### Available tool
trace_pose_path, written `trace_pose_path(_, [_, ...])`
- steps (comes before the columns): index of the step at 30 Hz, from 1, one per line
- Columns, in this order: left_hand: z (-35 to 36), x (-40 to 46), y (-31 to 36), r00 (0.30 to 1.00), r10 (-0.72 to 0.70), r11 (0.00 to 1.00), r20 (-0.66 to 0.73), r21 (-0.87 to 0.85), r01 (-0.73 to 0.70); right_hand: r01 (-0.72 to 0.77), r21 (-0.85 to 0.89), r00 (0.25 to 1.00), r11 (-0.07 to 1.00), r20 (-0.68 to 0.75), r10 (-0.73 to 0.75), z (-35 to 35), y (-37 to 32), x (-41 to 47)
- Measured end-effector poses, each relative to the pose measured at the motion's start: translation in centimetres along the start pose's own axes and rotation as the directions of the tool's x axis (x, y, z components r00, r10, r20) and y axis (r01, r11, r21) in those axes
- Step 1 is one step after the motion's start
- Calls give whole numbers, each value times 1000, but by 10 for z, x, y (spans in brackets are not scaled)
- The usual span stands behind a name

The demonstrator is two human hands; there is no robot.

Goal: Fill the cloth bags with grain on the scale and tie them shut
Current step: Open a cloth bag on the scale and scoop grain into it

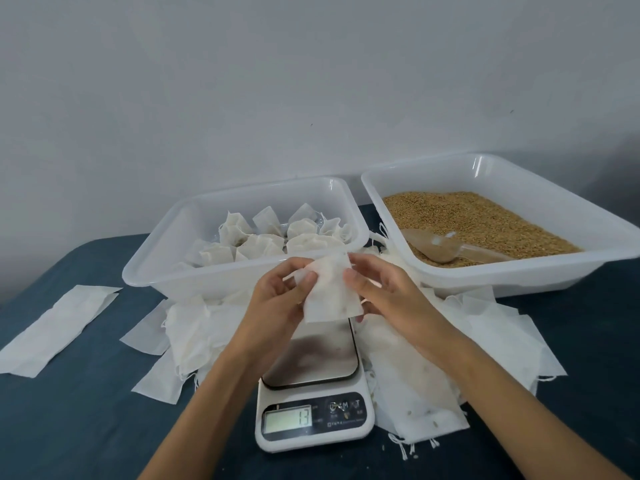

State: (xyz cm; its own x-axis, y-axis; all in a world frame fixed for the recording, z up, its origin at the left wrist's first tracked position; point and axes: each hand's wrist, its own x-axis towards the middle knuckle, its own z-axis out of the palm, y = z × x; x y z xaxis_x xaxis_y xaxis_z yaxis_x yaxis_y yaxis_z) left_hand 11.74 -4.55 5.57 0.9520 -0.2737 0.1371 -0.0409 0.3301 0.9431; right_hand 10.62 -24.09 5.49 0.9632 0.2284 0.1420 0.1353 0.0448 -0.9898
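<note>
one scale (313, 403), two hands, one bag (329, 289), two trays

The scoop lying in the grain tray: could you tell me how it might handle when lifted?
The scoop looks like stiff plastic, so probably rigid and light. Its bowl sits partly sunk in the grain, so grain would likely spill off.

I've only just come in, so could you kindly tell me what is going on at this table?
A person is bagging grain. Both hands, left and right, hold a flat cloth bag above the scale, seemingly opening its mouth. The scoop lies in the grain tray. Tied bags already sit in the other tray, and empty bags are heaped around the scale.
</note>
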Motion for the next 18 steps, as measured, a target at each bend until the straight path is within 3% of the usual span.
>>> trace_pose_path(2, [-3, 0, 0, 998, 33, 999, -48, 36, -31, -20, 162, 997, 987, 72, 9, 0, -2, -1])
trace_pose_path(4, [-6, 1, 0, 991, 70, 995, -115, 80, -61, -40, 229, 998, 972, 47, 30, -2, -1, -1])
trace_pose_path(7, [-11, 2, -2, 974, 111, 977, -200, 204, -69, -51, 230, 999, 972, -5, 53, -3, 2, 0])
trace_pose_path(11, [-12, 3, -4, 967, 93, 982, -239, 182, -50, 29, 142, 987, 989, -161, -6, -3, 6, 1])
trace_pose_path(14, [-13, 4, -5, 919, 234, 929, -317, 352, -115, 57, 90, 968, 994, -247, -33, -4, 7, 1])
trace_pose_path(16, [-12, 2, -8, 851, 396, 817, -345, 556, -154, 82, 59, 960, 995, -273, -63, -4, 7, 0])
trace_pose_path(18, [-6, -1, -9, 844, 469, 757, -260, 610, -233, 113, 11, 953, 994, -283, -106, -2, 6, 0])
